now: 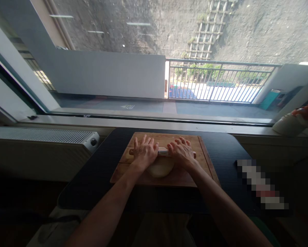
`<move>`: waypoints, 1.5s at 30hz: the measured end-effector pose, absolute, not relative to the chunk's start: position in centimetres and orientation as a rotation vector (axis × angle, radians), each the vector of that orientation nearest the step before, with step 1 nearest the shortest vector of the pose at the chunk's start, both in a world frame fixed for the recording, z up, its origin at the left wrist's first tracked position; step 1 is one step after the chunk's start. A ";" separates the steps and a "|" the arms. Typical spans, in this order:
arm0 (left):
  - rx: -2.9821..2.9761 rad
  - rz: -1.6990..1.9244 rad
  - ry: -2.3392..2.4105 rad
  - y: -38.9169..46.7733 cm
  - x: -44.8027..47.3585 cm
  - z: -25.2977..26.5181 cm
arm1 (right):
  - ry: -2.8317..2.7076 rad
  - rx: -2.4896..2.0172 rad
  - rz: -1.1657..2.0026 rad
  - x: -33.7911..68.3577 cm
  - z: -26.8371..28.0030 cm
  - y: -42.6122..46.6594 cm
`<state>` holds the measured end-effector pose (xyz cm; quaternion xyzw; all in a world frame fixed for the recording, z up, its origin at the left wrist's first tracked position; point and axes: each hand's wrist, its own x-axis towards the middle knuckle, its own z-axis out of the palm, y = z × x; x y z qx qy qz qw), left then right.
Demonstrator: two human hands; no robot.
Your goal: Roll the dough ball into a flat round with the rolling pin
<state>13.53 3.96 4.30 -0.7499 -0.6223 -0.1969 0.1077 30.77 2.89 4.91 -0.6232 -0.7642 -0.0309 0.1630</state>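
A wooden rolling pin (pixel 163 152) lies crosswise on a wooden cutting board (pixel 128 168), its ends showing beyond both hands. My left hand (pixel 145 150) presses over the pin's left part, fingers reaching forward across it. Over the right part is my right hand (pixel 181 150), its fingers bent a little over the pin. Between my wrists, a pale round of dough (pixel 161 167) rests on the board just on the near side of the pin. Its far edge meets the pin, and I cannot tell how much lies beneath.
The board stands on a black table (pixel 92 185) below a large window. To the left is a white radiator (pixel 66 144). A blurred-out flat object (pixel 261 185) lies at the table's right edge. A pale pot (pixel 288 123) sits on the windowsill (pixel 195 127).
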 end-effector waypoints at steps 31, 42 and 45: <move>-2.310 -0.440 -2.073 8.2 13.9 4.9 | -2.205 -1.644 -0.164 30.9 4.2 4.2; -2.239 -0.613 -1.932 8.7 14.4 5.6 | -2.329 -1.757 -0.153 31.2 5.1 5.9; -2.202 -0.787 -1.819 8.3 14.3 7.6 | -2.367 -1.832 -0.127 31.7 6.1 7.2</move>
